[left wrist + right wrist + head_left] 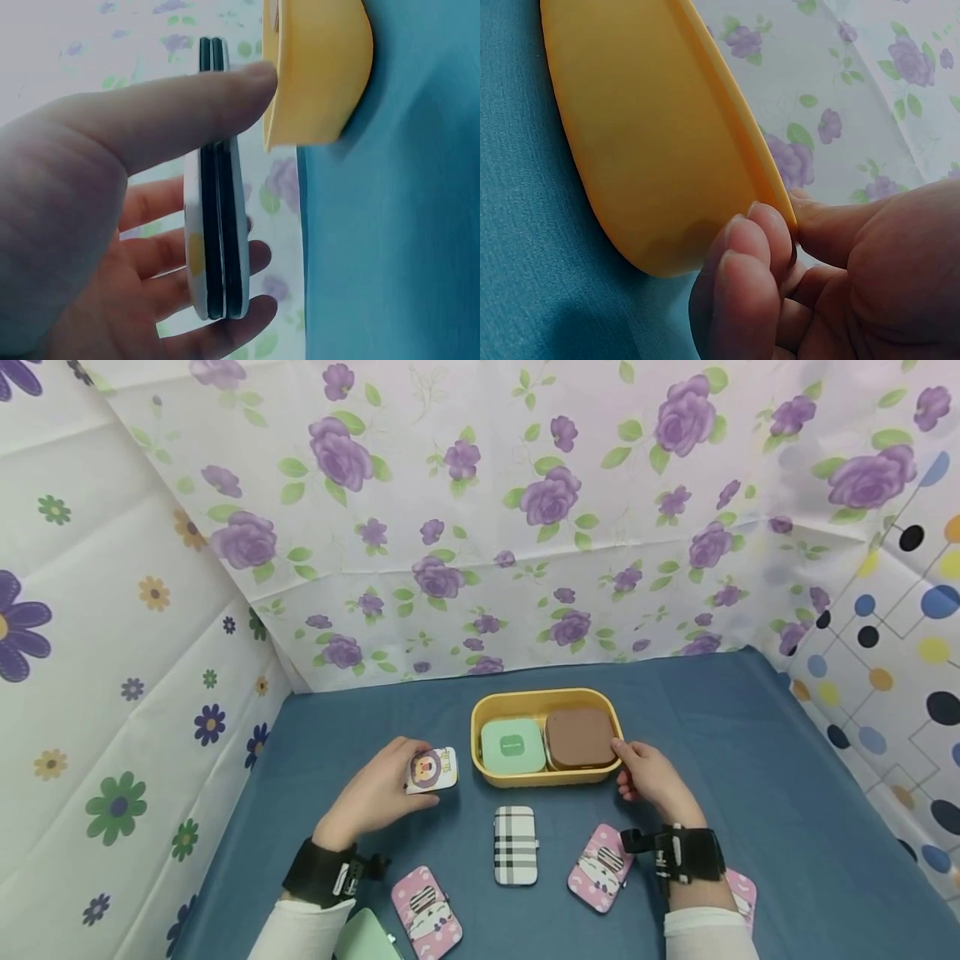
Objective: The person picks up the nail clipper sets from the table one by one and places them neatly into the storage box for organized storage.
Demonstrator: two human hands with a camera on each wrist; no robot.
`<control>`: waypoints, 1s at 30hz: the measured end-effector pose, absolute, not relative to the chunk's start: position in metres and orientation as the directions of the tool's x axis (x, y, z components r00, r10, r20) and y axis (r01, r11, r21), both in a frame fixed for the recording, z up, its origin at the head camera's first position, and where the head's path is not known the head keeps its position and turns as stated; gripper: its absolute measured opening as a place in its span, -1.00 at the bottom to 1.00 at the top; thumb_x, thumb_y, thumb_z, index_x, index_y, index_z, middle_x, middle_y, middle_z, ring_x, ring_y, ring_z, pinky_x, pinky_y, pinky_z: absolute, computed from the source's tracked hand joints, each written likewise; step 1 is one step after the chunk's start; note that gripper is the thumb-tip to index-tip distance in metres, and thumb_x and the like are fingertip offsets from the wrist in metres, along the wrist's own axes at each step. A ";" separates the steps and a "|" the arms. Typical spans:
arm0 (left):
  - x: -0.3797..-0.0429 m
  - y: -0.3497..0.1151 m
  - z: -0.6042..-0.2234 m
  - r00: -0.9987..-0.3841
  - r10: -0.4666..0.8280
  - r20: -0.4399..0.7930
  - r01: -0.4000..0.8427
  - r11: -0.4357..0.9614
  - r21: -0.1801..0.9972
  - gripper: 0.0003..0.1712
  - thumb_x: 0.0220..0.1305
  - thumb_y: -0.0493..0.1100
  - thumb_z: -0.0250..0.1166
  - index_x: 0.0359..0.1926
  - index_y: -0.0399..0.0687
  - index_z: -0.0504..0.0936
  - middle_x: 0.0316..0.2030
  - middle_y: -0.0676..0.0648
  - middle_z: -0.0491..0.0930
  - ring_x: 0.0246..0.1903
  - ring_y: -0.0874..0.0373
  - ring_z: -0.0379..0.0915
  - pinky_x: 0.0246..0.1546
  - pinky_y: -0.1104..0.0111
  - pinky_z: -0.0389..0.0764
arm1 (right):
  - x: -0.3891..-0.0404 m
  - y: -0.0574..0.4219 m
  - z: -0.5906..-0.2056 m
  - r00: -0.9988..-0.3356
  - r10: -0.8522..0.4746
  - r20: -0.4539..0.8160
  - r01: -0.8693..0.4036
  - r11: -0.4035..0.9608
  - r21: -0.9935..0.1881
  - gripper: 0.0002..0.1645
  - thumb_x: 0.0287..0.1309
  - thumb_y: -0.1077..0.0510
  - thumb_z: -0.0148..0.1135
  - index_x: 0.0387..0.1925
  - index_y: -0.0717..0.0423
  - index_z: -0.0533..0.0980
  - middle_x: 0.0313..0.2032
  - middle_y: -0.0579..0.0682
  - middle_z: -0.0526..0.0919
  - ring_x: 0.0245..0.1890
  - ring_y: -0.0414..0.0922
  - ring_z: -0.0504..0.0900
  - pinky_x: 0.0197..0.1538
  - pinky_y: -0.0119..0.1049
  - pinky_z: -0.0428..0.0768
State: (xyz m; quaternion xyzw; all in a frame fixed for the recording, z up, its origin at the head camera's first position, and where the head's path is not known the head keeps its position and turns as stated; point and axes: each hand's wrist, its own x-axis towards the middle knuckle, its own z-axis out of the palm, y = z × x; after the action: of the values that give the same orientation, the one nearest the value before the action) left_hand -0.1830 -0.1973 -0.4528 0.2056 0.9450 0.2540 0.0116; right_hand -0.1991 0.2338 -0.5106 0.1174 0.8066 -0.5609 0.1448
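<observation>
My left hand (386, 789) grips a small flat case (442, 772) with a cartoon lion on its white lid, just left of the yellow basket (551, 780). In the left wrist view the case (217, 247) stands edge-on between thumb and fingers, its two dark-rimmed halves together. At the basket's right end, my right hand (654, 777) pinches the rim between thumb and fingers; the right wrist view shows the basket wall (645, 135) beside the curled fingertips. Inside the basket sit a mint-green square case (513, 760) and a brown square case (579, 739), side by side.
In front of the basket lie a black-and-white plaid case (515, 845) and pink cat-pattern cases, one left (427, 914), one right (597, 870). Another pink case (742, 893) is partly hidden by the right forearm. A green case (365, 941) lies near the left sleeve. Flowered sheets (480, 527) hang behind the blue cloth.
</observation>
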 end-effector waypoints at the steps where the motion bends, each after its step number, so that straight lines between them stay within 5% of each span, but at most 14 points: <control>1: -0.184 -0.194 -0.453 -0.915 0.394 0.085 0.384 0.785 0.487 -0.15 0.13 -0.03 0.71 0.37 -0.12 0.53 0.15 -0.08 0.56 -0.04 0.12 0.50 -0.02 0.14 0.59 | -0.199 0.234 -0.511 -0.930 0.029 -0.366 0.353 0.344 -0.870 -0.38 0.68 -0.31 -0.08 -0.12 0.20 0.40 -0.44 0.00 0.51 -0.50 -0.13 0.56 -0.37 -0.26 0.61; 30: -0.220 -0.116 -0.462 -0.895 0.435 0.101 0.419 0.739 0.528 -0.14 0.27 -0.01 0.62 0.47 -0.24 0.48 0.23 -0.22 0.53 0.16 -0.11 0.41 0.16 0.01 0.46 | -0.197 0.233 -0.508 -0.937 0.014 -0.350 0.333 0.342 -0.879 -0.38 0.68 -0.30 -0.08 -0.17 0.20 0.40 -0.48 0.00 0.50 -0.52 -0.12 0.56 -0.37 -0.21 0.62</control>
State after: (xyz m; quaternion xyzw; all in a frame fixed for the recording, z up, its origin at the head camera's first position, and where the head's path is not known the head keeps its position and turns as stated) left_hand -0.2201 -0.1163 -0.4619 0.2288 0.9323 0.2798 0.0143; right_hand -0.1973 0.2334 -0.5082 0.1074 0.8069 -0.5634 0.1416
